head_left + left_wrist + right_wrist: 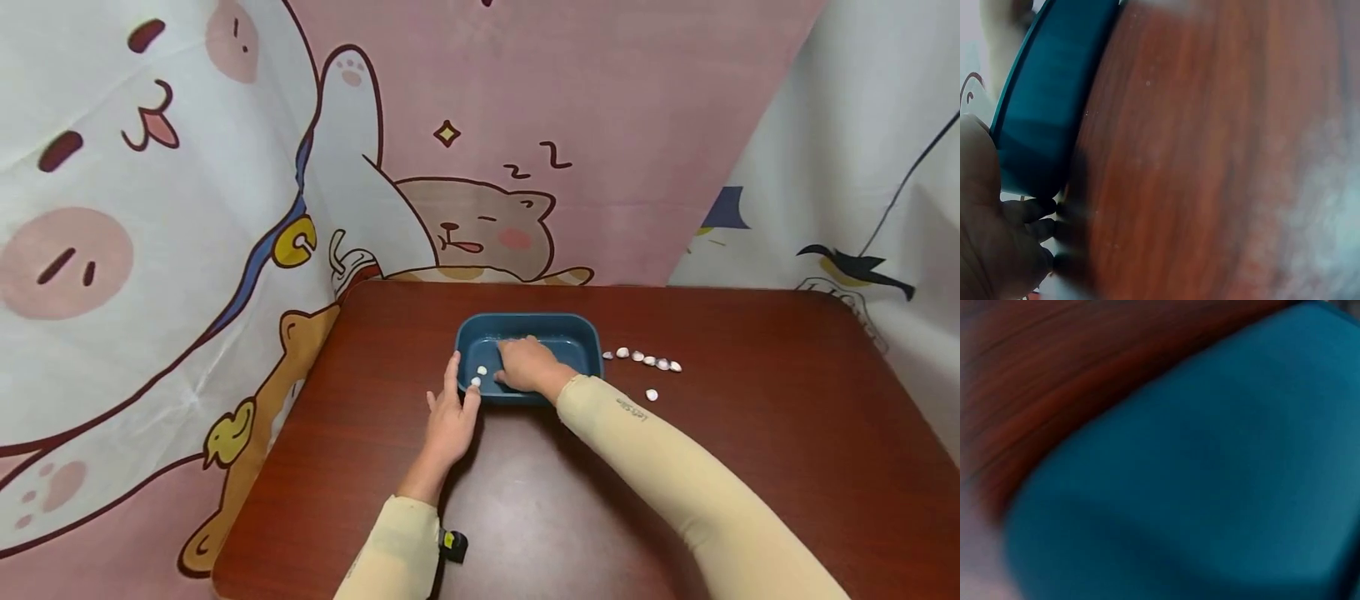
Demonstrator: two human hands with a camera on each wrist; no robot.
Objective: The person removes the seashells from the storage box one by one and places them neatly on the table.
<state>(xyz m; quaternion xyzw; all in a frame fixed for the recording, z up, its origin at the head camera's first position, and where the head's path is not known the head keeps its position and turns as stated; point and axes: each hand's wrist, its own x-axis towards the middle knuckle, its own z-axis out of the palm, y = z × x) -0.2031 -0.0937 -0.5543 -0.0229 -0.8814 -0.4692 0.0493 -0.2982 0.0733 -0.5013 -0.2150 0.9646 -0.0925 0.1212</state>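
A dark blue rectangular plastic basin [588, 333] stands on the table. At its near left corner my left hand [450, 421] grips the wall, thumb at the rim and fingers along the outer side. The left wrist view shows the basin's outer wall [1047, 94] beside that hand. My right hand [528, 365] reaches down inside the basin, its fingers bent toward the bottom. What lies under those fingers is hidden. Left of it, two small white shells [482, 370] lie in the basin. The right wrist view holds only the blurred basin wall [1210, 456] and some table.
Right of the basin, several small white shells [637, 357] form a slanting row on the reddish-brown table [750, 433]. One more shell [652, 395] lies nearer to me, below the row. A cartoon-printed cloth [600, 125] hangs behind the table and down its left side.
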